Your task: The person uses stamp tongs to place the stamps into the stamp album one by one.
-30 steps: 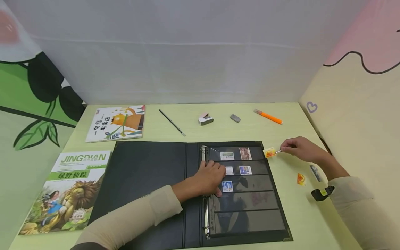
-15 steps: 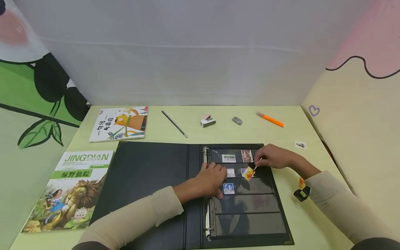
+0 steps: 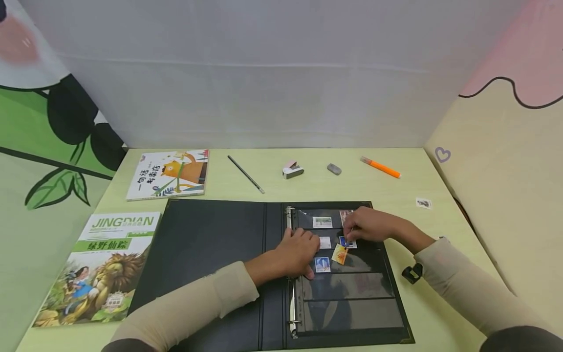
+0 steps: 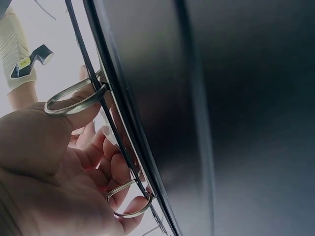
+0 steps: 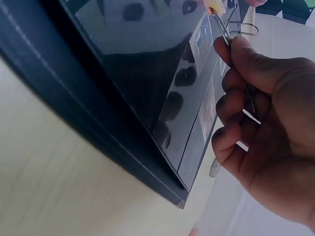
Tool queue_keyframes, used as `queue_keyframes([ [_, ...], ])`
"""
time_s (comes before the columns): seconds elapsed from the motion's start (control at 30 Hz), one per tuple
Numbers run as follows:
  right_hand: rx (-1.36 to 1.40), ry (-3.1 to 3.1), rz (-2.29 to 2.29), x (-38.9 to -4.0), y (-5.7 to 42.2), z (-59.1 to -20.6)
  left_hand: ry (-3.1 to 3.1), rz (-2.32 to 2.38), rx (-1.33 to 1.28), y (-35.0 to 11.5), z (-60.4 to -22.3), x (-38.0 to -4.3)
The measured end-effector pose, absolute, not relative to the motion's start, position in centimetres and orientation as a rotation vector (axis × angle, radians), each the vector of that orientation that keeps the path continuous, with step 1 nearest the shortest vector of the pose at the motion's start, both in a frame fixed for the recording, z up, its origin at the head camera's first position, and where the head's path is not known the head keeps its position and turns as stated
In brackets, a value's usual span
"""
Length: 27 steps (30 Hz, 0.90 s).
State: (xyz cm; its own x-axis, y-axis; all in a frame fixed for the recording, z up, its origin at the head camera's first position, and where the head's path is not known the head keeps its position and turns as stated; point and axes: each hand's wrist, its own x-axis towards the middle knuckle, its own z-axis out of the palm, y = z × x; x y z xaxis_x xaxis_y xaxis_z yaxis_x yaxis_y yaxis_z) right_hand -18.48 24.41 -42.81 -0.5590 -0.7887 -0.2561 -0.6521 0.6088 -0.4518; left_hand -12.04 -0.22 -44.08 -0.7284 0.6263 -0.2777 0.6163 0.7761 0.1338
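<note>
My right hand [image 3: 368,224] pinches a pair of tweezers [image 5: 224,30] between thumb and fingers. At their tip is a yellow and orange stamp [image 3: 339,254], tilted over the third row of the stamp album's page [image 3: 352,315]. The blue stamp [image 3: 352,244] behind it is partly covered. My left hand [image 3: 295,250] rests on the left part of that page beside the metal rings [image 4: 76,102], fingers loosely bent. Just below its fingertips lies a blue and white stamp [image 3: 322,265] in a pocket; a pale stamp [image 3: 325,243] sits beside them.
The black album cover [image 3: 215,244] lies open at left, near two books [image 3: 103,271]. Behind it are a pencil [image 3: 246,174], a small stapler [image 3: 292,170], a grey eraser [image 3: 334,169] and an orange pen [image 3: 380,167]. A loose stamp [image 3: 424,203] lies at right.
My right hand has carried the yellow stamp with the tweezers from the table at right, leftward over the album page to the third row. The left hand stays in place.
</note>
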Motion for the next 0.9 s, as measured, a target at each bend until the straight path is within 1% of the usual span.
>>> queue_keyframes([
  [0.4,-1.134,2.447,-0.307,-18.7,25.6,-42.3,2.672,0.078,0.971,-0.2,-44.1,-11.9],
  [0.9,-1.101,2.343,-0.269,-18.2,23.4,-42.4,2.674,0.077,0.968,-0.4,-43.9,-12.0],
])
